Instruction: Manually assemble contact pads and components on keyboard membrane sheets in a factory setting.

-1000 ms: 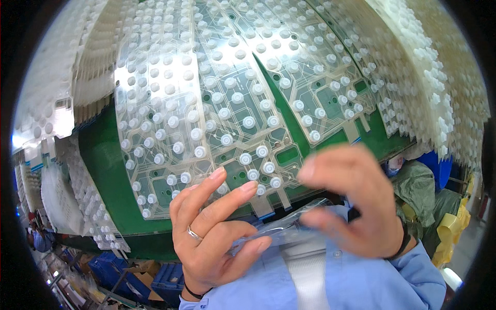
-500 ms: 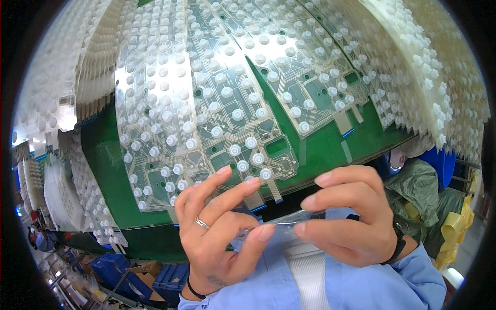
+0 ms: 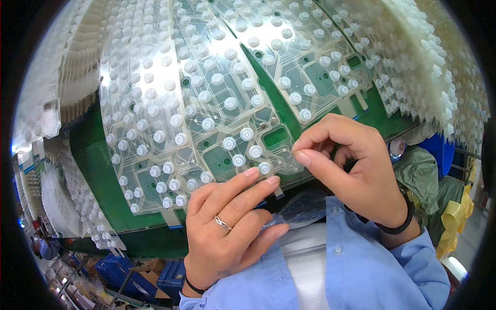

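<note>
Flexible clear keyboard membranes [image 3: 212, 134] with pale printed traces and white rubber domes lie overlapping on a green surface. My left hand [image 3: 222, 227], a ring on one finger, is at their near edge. Two of its fingers stretch over the edge, while the thumb and bent index finger seem to hold a clear plastic film [image 3: 302, 209] that sags in front of my shirt. At the near right corner of the middle membrane, my right hand [image 3: 356, 165] closes thumb and forefinger in a pinch. What sits in that pinch is too small or transparent to make out.
Tall stacks of domed membranes rise at the left [image 3: 77, 67] and right [image 3: 434, 77]. The green table [image 3: 98, 181] ends just before my body. Blue crates [image 3: 121, 274] stand low on the left; a grey-green plastic bag [image 3: 421, 170] and yellow material [image 3: 454, 227] are on the right.
My right hand has left the clear film and moved up to the membrane's corner, now pinching. My left hand has shifted slightly right and down. The membranes appear slightly left in view.
</note>
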{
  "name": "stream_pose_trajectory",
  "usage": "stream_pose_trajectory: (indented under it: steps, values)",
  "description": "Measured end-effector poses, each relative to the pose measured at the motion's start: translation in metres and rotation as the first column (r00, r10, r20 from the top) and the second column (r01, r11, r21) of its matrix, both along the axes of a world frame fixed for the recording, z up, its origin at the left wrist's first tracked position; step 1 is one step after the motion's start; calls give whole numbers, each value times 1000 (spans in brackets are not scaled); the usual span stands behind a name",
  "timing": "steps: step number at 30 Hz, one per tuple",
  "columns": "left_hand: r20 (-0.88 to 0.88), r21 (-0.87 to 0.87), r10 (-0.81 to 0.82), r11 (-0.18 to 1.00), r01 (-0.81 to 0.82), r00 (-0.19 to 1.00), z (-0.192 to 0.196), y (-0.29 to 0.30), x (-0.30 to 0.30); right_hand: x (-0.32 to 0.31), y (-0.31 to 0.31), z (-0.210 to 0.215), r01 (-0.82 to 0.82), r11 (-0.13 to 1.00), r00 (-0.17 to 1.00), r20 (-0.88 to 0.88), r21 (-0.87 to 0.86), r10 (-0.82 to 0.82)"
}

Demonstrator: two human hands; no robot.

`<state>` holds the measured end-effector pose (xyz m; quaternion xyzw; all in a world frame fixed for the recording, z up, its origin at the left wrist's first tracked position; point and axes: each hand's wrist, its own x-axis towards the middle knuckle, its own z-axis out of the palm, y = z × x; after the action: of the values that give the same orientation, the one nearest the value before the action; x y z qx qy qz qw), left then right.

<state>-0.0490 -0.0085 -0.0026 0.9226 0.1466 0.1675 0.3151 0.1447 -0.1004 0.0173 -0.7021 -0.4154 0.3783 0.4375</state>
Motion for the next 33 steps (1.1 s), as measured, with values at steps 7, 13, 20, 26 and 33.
stream_pose_trajectory:
  steps: [7, 13, 20, 26, 33]
  values:
    - [2, 12, -38, 999, 38, 999, -5, 3, -3, -5, 2, -4, 41, 999, 994, 104, -27, -38]
    - [14, 8, -40, 999, 40, 999, -6, 4, -3, -7, 3, -4, 66, 997, 989, 133, -30, -62]
    - [21, 3, -38, 999, 38, 999, -7, 4, -3, -7, 3, -5, 64, 997, 985, 163, -40, -57]
    - [6, 7, -43, 999, 43, 999, -7, 4, -3, -8, 3, -6, 57, 997, 982, 184, -44, -48]
    - [-5, 19, -56, 998, 56, 998, -6, 4, -3, -9, 2, -6, 60, 997, 980, 193, -42, -51]
